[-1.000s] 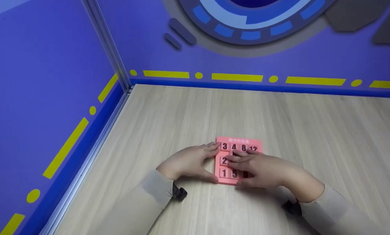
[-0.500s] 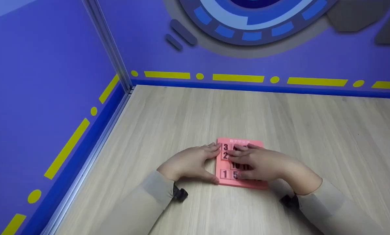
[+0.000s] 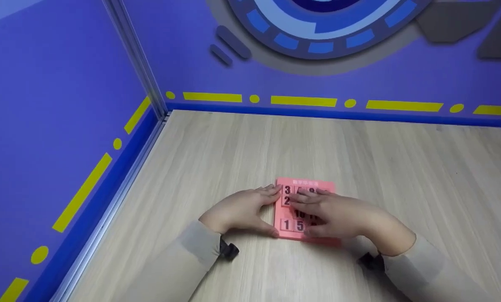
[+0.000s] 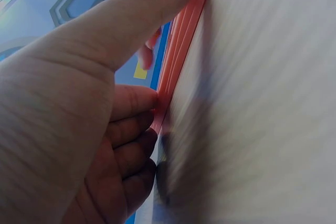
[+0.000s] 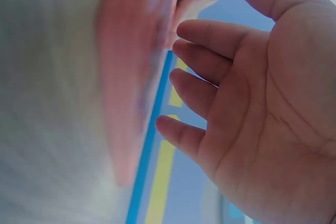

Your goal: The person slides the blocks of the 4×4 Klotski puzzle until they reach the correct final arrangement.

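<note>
A pink sliding number puzzle (image 3: 308, 240) lies flat on the table, with black numbers on its square tiles. In the head view the 3 tile (image 3: 287, 190) stands at top left with the 2 tile (image 3: 286, 201) directly below it. Under that is a gap, then the 1 tile (image 3: 286, 225) beside the 5 tile (image 3: 300, 226). My left hand (image 3: 244, 209) rests against the puzzle's left side, thumb at the near corner and fingers farther up. Over the right part hovers my right hand (image 3: 338, 214), fingers extended, fingertips near the 2 tile; it hides several tiles. Contact there is unclear.
The light wood table (image 3: 233, 147) spreads around the puzzle. Blue panels (image 3: 66, 105) with yellow markings rise at the left and back, joined by a metal corner post (image 3: 137, 54). A black strap piece (image 3: 229, 250) sits at the left cuff.
The 2 tile has slid away from me, up against the 3 tile, leaving a gap above the 1. My right hand shifted slightly with it. The left hand stays at the puzzle's side.
</note>
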The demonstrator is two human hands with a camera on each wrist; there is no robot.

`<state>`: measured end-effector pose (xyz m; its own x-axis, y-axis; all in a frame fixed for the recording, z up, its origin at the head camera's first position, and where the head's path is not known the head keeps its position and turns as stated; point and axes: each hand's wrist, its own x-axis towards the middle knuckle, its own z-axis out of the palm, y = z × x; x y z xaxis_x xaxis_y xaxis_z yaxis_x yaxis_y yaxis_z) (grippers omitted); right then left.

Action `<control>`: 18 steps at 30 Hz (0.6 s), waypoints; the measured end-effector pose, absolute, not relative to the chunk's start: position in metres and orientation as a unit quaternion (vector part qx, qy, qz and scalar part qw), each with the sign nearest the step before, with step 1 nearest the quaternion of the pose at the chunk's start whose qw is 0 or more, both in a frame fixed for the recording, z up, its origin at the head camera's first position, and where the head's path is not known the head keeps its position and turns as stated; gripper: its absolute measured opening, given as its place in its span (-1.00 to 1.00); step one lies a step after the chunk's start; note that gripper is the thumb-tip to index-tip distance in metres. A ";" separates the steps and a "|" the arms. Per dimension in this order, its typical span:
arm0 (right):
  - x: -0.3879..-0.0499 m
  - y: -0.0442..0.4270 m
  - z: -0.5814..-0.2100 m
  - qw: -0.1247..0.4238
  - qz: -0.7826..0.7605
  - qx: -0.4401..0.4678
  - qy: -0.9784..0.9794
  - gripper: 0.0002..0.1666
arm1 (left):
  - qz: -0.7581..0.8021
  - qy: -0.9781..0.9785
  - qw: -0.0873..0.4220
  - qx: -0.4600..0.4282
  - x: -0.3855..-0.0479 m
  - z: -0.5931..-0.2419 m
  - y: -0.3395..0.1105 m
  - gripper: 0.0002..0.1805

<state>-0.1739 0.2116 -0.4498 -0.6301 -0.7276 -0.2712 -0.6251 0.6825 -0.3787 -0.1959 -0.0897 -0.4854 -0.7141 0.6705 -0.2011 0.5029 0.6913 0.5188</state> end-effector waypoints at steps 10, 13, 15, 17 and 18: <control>-0.132 0.193 -0.435 0.232 -0.084 -0.417 0.875 -0.05 | 0.225 0.899 0.190 0.323 -0.194 -0.486 -0.089 0.28; -0.127 0.190 -0.437 0.228 -0.068 -0.418 0.877 -0.07 | 0.223 0.899 0.188 0.326 -0.194 -0.486 -0.089 0.27; -0.127 0.189 -0.438 0.223 -0.065 -0.414 0.880 -0.07 | 0.219 0.899 0.185 0.330 -0.195 -0.486 -0.088 0.25; -0.128 0.189 -0.439 0.219 -0.068 -0.411 0.882 -0.07 | 0.214 0.899 0.183 0.334 -0.195 -0.485 -0.088 0.24; -0.129 0.189 -0.439 0.218 -0.069 -0.410 0.883 -0.07 | 0.214 0.900 0.183 0.334 -0.195 -0.485 -0.088 0.24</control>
<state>-0.1287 0.1890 -0.4395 -0.5693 -0.7535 -0.3289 -0.6935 0.6550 -0.3001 -0.1951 -0.0876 -0.4851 -0.7100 0.6793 -0.1857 0.5231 0.6852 0.5067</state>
